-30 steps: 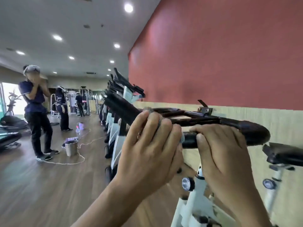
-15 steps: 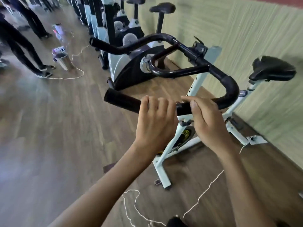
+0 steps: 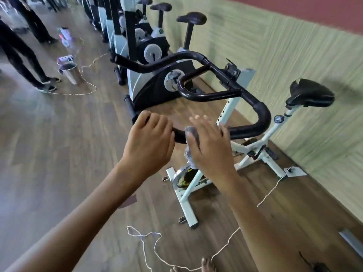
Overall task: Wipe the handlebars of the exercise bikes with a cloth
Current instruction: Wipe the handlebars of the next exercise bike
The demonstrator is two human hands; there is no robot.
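Observation:
The black handlebar (image 3: 261, 114) of a white-framed exercise bike (image 3: 227, 107) loops in front of me. My left hand (image 3: 151, 138) grips the bar close to its near end, fingers curled over the top. Just to its right, my right hand (image 3: 212, 148) lies over the bar with its fingers stretched out straight. A grey cloth (image 3: 190, 154) sits under that hand's thumb, draped on the bar and hanging below it. Motion blurs the fingertips.
The bike's black saddle (image 3: 310, 93) is at the right, by the pale panelled wall (image 3: 304, 52). More bikes (image 3: 153, 54) line the wall behind. A metal bucket (image 3: 68, 72) and a person's legs (image 3: 23, 59) are at the far left. White string (image 3: 145, 246) lies on the wooden floor.
The view has tipped down toward the floor. My right hand has let go of its curled grip and spread its fingers, showing the cloth. My left hand sits nearer the bar's end.

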